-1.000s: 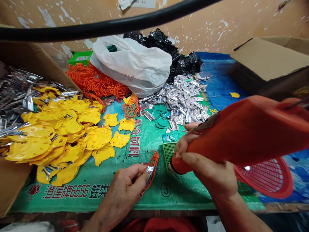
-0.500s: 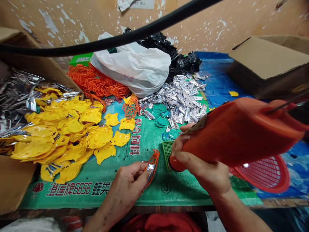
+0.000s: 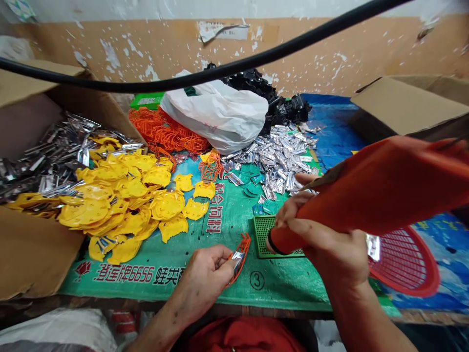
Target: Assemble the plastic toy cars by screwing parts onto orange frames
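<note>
My left hand is closed in a pinch on an orange plastic frame with a shiny silver plate against it, low over the green sheet. My right hand wraps round the body of a large orange electric screwdriver, held tilted with its nose down to the left. That nose is over a small green mesh basket; its tip is hidden, and small dark bits show at the basket's bottom edge. The basket stands right of my left hand.
Yellow plastic pieces and silver parts spill from a cardboard box at left. Behind lie orange frames, a white bag, black parts and silver plates. A red basket stands right. A black cable crosses above.
The view has tilted up and turned a little left, so things sit lower and farther right. The screwdriver's nose has shifted slightly right over the green basket. Both hands keep their holds.
</note>
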{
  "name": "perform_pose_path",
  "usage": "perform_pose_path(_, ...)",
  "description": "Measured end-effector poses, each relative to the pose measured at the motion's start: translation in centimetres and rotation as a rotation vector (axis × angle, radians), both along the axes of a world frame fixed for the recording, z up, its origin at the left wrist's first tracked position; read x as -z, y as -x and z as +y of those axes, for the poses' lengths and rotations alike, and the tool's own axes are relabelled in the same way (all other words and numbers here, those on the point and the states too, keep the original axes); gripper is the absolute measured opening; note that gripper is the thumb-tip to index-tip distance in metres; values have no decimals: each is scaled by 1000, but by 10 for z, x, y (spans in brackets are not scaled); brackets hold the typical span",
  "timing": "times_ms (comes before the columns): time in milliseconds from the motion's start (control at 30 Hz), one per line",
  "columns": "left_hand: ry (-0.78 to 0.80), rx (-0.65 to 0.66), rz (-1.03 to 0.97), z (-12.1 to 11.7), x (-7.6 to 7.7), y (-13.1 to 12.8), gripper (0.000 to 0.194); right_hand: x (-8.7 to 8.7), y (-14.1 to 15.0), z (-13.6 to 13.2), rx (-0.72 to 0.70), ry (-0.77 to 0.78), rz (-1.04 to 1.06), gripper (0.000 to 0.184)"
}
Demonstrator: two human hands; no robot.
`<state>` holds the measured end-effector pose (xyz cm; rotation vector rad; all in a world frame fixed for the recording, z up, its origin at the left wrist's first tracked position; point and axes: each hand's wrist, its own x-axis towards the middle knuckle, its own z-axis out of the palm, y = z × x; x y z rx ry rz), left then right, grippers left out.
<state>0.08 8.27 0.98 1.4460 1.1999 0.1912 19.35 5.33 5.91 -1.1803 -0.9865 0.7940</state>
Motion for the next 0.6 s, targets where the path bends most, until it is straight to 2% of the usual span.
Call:
perform_pose_path(167,23,-15,-50,-1,-4,-4,29,-19,4,-5,31,-77,153,42)
perform_pose_path(233,28,-24,-58,-2,-4,-5,29,-27,10,-8,31,-90,185,46)
perform_pose_path(333,28,-34,-77,-3,-4,-4,29,-34,18,-11,-21,-122,197,31)
perform_pose_path(433,40,-48,-87,-3,-5,-4,28,-30,18,-9,-119,-123,144,12)
perform_pose_path(533,72,-64,-92,-3,-6,-3,25,-24,14,-4,-237,-93,70,13)
perform_pose_path(600,75,-69,-98,-3,-6,-3,24,-22,14,-2,-266,-83,48,16)
